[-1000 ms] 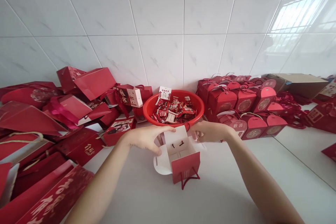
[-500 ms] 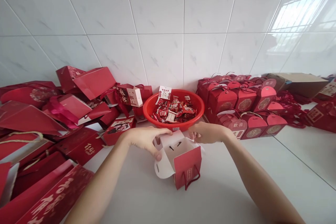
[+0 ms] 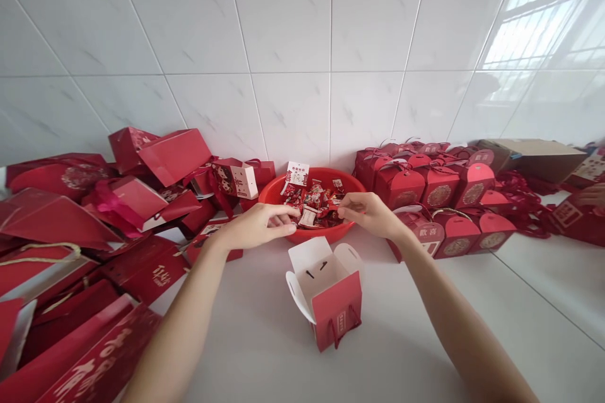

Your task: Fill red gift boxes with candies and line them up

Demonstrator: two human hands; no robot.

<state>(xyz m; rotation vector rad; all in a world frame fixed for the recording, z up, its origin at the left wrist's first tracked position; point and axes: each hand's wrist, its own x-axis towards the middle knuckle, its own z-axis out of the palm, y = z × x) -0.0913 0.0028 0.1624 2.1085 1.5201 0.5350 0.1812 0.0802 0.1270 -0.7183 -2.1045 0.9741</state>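
A red paper gift box [image 3: 336, 312] with white insides stands on the table, its top flaps raised and a dark red cord handle at the front. Neither hand touches it. Behind it, a red plastic basin [image 3: 326, 234] holds many small wrapped candies [image 3: 312, 214]. My left hand [image 3: 259, 225] reaches over the basin's left rim, thumb and fingers apart near the candies. Over the right rim, my right hand [image 3: 367, 213] is open with bent fingers, its tips at the candies. Contact between fingertips and candies is hard to make out.
Red boxes and bags [image 3: 142, 258] lie heaped on the left. Rows of closed red boxes [image 3: 439, 186] stand on the right, with a brown carton [image 3: 534, 154] behind. Another person's hand [image 3: 593, 196] shows at the right edge. A tiled wall [image 3: 293, 19] rises behind.
Both hands have left the box's flaps and moved forward to the basin. The box now stands untouched with its side flaps spread. Another person's hand has appeared at the right edge.
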